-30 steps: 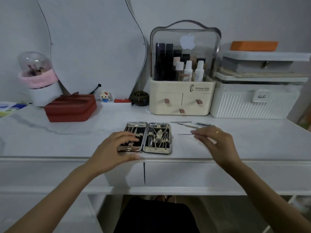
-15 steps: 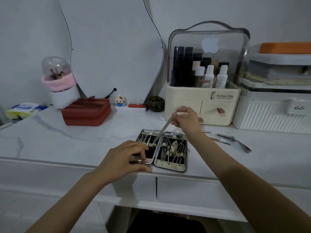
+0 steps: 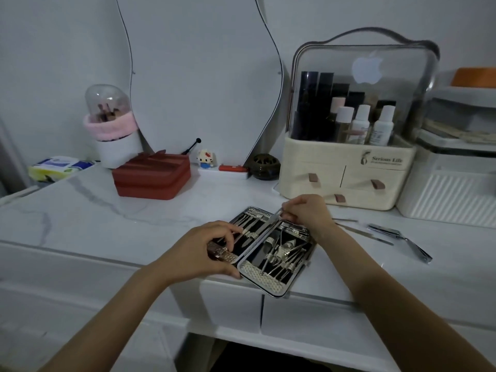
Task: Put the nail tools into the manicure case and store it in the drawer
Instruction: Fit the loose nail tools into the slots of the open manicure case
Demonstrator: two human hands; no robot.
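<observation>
The manicure case (image 3: 279, 280) lies open at the front edge of the white desk (image 3: 80, 210), with several metal tools strapped in both halves. My left hand (image 3: 204, 251) rests on the case's left half, fingers curled over its edge and thumb along the front. My right hand (image 3: 306, 213) pinches a thin metal nail tool (image 3: 271, 224) whose tip slants down into the left half near the hinge. To the right of the case lie loose tools: a thin file (image 3: 367, 234), a short rod (image 3: 345, 220) and nail clippers (image 3: 400, 238).
Behind the case stands a cream cosmetics organizer (image 3: 346, 181) with small drawers, and a white ribbed box (image 3: 451, 191) sits right of it. A red case (image 3: 153, 178), a brush holder (image 3: 112, 130) and a mirror (image 3: 198, 76) are at the back left. Desk drawers (image 3: 303, 318) are shut below.
My right hand picked up a thin tool from the desk on the right and brought it over the open case, lowering its tip into the left half. The camera shifted left and closer.
</observation>
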